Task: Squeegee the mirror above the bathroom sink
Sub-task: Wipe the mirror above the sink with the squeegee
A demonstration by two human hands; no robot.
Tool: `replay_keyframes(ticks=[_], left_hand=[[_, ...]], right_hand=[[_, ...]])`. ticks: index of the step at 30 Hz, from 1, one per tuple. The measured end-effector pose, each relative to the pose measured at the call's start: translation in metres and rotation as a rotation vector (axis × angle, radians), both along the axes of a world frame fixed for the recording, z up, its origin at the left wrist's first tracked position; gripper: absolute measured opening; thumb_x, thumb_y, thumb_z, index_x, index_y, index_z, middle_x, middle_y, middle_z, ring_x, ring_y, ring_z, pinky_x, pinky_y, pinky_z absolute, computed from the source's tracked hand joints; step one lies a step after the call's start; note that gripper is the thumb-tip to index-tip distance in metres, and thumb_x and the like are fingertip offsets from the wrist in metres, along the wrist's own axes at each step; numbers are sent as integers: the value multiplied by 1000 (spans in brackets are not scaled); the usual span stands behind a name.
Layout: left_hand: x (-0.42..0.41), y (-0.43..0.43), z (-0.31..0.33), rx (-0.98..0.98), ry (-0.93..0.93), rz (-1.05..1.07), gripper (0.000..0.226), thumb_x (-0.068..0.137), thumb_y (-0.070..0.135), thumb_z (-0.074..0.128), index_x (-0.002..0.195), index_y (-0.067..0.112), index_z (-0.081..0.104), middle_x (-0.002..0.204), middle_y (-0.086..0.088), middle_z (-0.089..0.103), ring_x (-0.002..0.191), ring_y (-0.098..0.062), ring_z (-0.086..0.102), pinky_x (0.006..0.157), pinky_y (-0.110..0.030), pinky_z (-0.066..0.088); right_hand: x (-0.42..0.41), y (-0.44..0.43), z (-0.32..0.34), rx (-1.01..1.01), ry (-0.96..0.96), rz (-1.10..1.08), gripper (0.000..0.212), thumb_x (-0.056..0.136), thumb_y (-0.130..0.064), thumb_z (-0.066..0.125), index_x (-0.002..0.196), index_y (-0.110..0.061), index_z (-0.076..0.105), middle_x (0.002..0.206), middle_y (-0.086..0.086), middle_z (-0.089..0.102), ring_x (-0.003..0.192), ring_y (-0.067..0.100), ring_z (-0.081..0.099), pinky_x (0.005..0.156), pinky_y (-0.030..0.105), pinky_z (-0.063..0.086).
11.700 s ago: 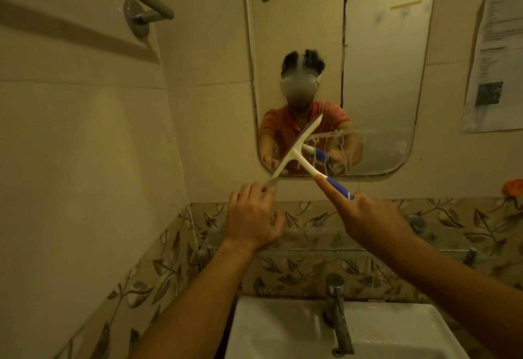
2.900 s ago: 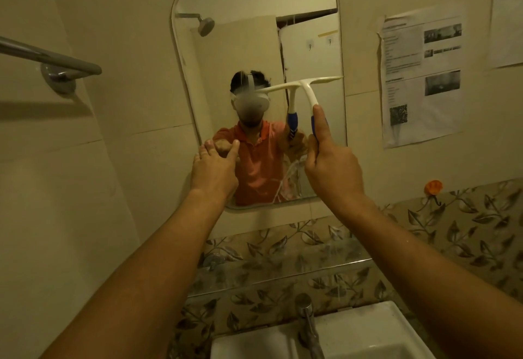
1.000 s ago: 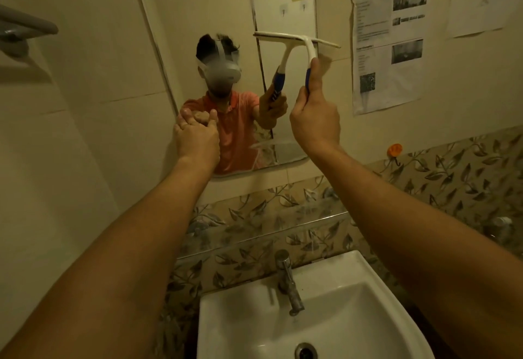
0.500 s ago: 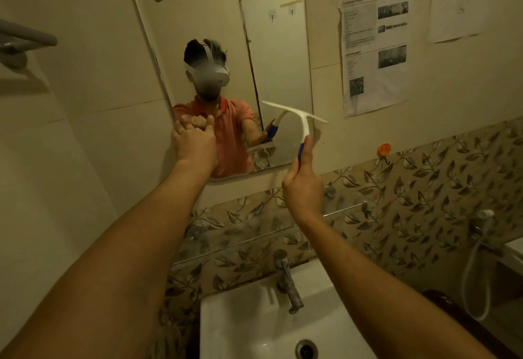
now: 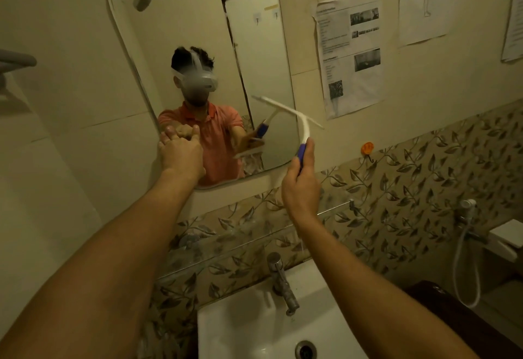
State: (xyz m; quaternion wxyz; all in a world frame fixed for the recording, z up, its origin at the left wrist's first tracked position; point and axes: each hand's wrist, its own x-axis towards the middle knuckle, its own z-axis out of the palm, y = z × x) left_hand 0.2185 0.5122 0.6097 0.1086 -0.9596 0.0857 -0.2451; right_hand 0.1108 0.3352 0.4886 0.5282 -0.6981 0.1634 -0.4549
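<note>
A rounded mirror (image 5: pixel 203 27) hangs on the tiled wall above the white sink (image 5: pixel 249 327). My right hand (image 5: pixel 301 186) grips the blue handle of a white squeegee (image 5: pixel 294 116), whose blade lies tilted across the mirror's lower right edge. My left hand (image 5: pixel 181 153) rests against the mirror's lower left edge with its fingers loosely bent. Foamy streaks show on the glass near the bottom. The mirror reflects a person in an orange shirt.
A chrome tap (image 5: pixel 281 282) stands behind the sink, under a glass shelf (image 5: pixel 249 239). Printed sheets (image 5: pixel 349 53) hang on the wall to the right. An orange hook (image 5: pixel 367 147), a hand-spray hose (image 5: pixel 464 259) and a towel rail (image 5: pixel 17 61) are nearby.
Within the last second my right hand pulled the squeegee down the mirror's right side from mid height toward the bottom; it has since held near the lower right edge. My left hand stayed put.
</note>
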Motion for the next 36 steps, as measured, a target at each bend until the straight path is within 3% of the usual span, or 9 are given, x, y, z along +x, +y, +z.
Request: replay_keyframes(ticks=[11,15,19,23,26,29,34,36], left_hand=[[-1,1,0,18,7,-3,110,84,38,77,162,25,1,160,-36,12,148,-52,16,118,-54,29],[1,2,-1,26,-5,-9,111,82,38,78,162,25,2,159,-36,13,147,-52,17,118,-54,30],[2,4,-2,37,-8,-8,111,82,38,78,162,26,2,159,-36,13,147,-52,19,118,-54,30],[2,5,-2,51,-18,-10,110,83,37,77,162,26,2,159,-34,16,147,-51,19,118,-53,30],[2,6,-1,59,-14,-7,111,83,36,77,162,25,0,160,-32,20,147,-51,19,118,-53,30],[2,5,-1,63,-11,0,110,83,37,77,162,25,0,160,-31,20,147,-51,19,118,-53,30],[2,5,-2,64,-18,-1,112,81,38,78,162,25,2,160,-30,20,147,-51,20,117,-52,31],[1,5,-1,63,-17,1,112,81,38,78,162,25,1,160,-30,19,147,-51,20,117,-52,31]], right_hand=[[31,11,10,170,47,-40,57,110,-35,28,159,-41,0,69,5,55,58,17,53,51,29,43],[34,31,1,201,49,-63,58,109,-36,29,160,-41,1,72,10,58,60,23,57,52,33,47],[31,52,-10,191,62,-30,59,109,-34,30,160,-40,1,67,2,51,58,18,54,54,38,50],[32,73,-29,199,81,-18,59,109,-34,30,159,-43,0,66,1,51,54,16,52,49,31,45],[33,83,-39,218,81,33,59,109,-36,29,157,-47,-3,64,3,52,53,17,53,52,36,50],[31,87,-44,219,83,60,59,109,-36,29,157,-47,-4,64,3,50,53,15,52,49,31,48],[24,92,-55,195,84,73,59,109,-36,30,157,-47,-2,73,11,58,59,16,55,49,22,42],[19,86,-53,202,66,79,58,109,-36,31,157,-48,0,79,14,63,64,22,60,50,25,45]])
